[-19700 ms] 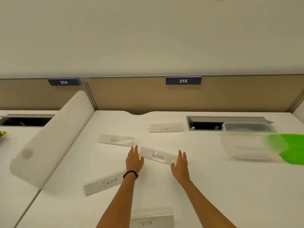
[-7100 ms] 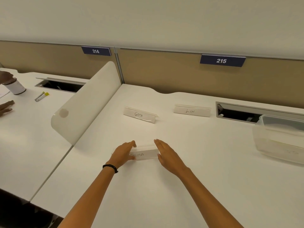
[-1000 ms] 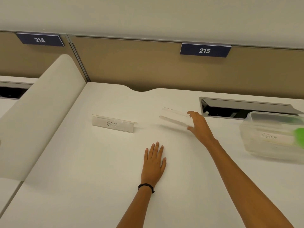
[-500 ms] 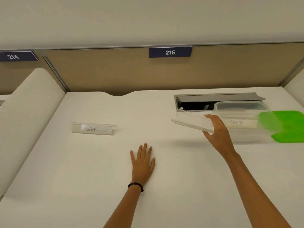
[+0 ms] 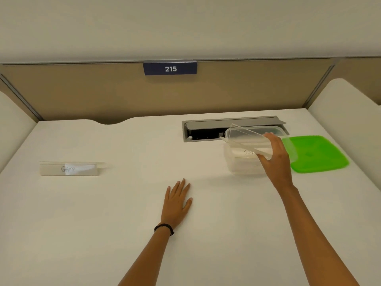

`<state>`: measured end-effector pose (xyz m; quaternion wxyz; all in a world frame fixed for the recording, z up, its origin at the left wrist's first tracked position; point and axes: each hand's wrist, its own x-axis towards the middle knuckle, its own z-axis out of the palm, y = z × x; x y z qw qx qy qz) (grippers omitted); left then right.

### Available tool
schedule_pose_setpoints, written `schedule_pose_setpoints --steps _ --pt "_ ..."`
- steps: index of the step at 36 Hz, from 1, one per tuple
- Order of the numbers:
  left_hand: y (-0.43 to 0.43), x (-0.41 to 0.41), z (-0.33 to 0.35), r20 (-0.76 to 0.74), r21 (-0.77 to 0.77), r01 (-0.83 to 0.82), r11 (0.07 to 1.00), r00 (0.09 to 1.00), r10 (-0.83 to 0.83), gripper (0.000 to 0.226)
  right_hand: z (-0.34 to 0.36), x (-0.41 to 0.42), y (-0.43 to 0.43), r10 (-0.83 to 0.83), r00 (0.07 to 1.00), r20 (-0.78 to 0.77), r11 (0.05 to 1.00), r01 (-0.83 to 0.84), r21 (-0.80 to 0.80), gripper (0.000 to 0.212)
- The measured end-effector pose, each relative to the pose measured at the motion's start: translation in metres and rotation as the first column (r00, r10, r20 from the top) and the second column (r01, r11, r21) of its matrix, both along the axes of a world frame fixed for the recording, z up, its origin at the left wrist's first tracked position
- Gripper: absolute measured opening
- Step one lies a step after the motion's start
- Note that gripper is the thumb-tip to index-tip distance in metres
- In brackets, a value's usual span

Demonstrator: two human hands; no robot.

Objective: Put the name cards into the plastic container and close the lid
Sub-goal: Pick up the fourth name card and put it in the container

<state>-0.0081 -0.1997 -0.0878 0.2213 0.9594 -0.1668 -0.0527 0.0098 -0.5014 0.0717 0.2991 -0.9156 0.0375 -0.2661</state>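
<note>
- Right hand point(image 5: 275, 159): grip pinched on one end of a clear name card point(image 5: 247, 140), held tilted over the open plastic container point(image 5: 245, 164); long axis runs from 4 o'clock up to 10 o'clock.
- Container: at 2 o'clock on the table point(image 5: 123, 213), a "Sigma"-type card already inside; the held card sits directly above its mouth, so lowering should need only a slight turn.
- Green lid point(image 5: 315, 154): off, just right of the container.
- "Gama" card point(image 5: 70, 169): at 10 o'clock, nearer the left hand point(image 5: 177, 203).
- Left hand: flat, holding nothing.
</note>
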Motion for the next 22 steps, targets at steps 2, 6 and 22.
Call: schedule_pose_setpoints --steps 2,6,22 --pt "0.0 0.002 0.0 0.008 0.003 0.002 1.0 1.0 -0.002 0.053 0.0 0.005 -0.011 -0.027 1.0 -0.01 1.0 0.027 0.015 0.059" --pt "-0.003 0.0 0.0 0.03 0.056 -0.029 0.998 0.999 0.027 0.051 -0.005 0.018 -0.029 -0.064 0.997 -0.047 0.998 0.065 0.026 0.063" --pt "-0.007 -0.001 -0.004 0.073 -0.022 -0.117 0.993 0.99 0.118 0.051 -0.049 0.066 -0.08 0.067 0.957 -0.283 0.998 -0.068 0.007 0.057"
